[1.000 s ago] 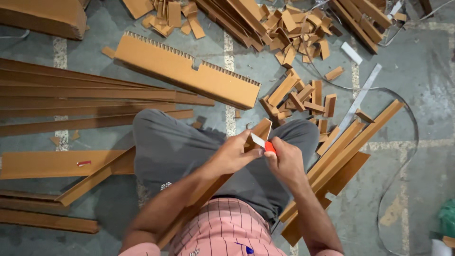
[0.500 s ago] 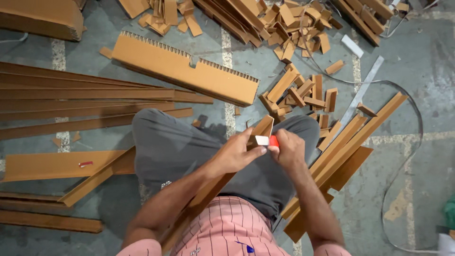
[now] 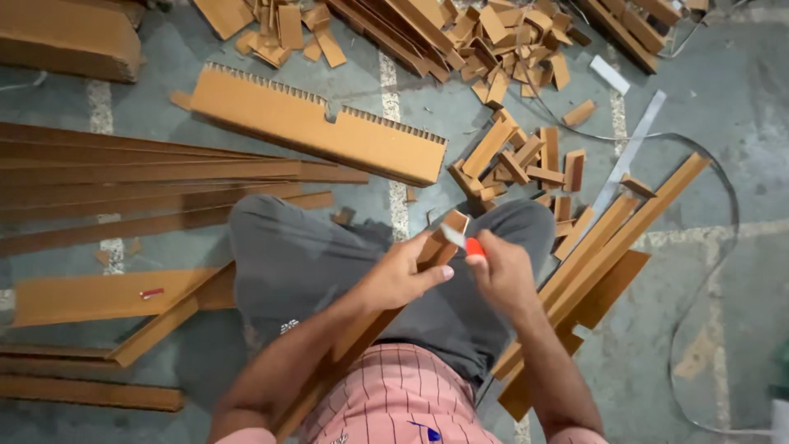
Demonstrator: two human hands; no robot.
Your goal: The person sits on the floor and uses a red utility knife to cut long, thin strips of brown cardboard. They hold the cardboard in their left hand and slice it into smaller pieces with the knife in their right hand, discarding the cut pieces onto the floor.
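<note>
We are gripping a long brown cardboard strip (image 3: pixel 386 308) in our left hand (image 3: pixel 403 275), fingers wrapped around it at mid-frame; it is running diagonally over our lap. Our right hand (image 3: pixel 501 275) is closing around a red-handled cutter (image 3: pixel 464 242), its blade touching the strip's upper end. A toothed cardboard slab (image 3: pixel 316 123) is lying at upper centre. Since the earlier frame, both hands are sitting slightly higher.
</note>
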